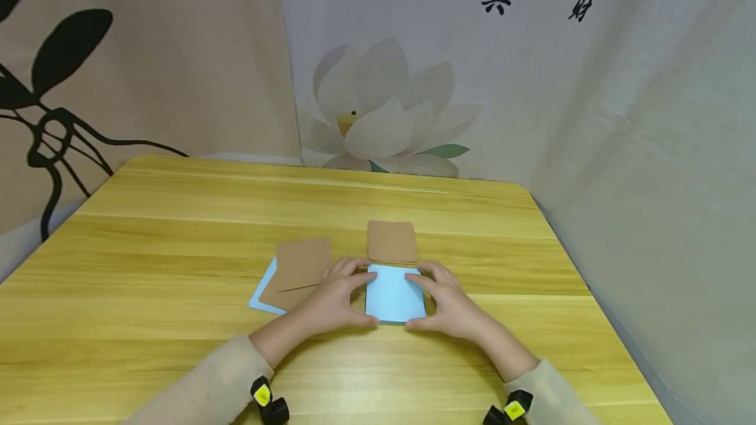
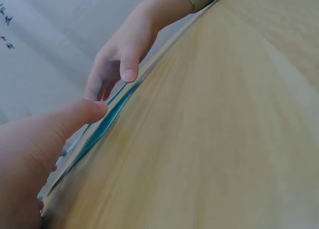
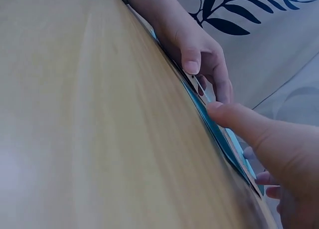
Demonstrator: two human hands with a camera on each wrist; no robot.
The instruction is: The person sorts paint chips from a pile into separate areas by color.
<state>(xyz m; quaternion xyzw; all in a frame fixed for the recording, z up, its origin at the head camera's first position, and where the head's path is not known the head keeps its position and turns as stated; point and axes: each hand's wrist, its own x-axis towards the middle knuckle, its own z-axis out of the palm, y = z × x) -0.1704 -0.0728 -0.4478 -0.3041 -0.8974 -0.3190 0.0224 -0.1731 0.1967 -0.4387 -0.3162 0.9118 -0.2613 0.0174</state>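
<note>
A light-blue square card lies in front of me on the table, with other layers under it along its near edge. My left hand grips it at the left side, thumb at the near corner and fingers toward the far corner. On the opposite side, my right hand holds it the same way. From the left wrist, the blue card's edge looks slightly bowed above the wood between both thumbs. The right wrist view also shows brown and teal layers at the thumb. The undersides are hidden.
Just beyond the blue card sits a small stack of brown square cards. At the left, overlapping brown cards lie on another blue card, partly behind my left hand. The wooden table ends at a printed curtain.
</note>
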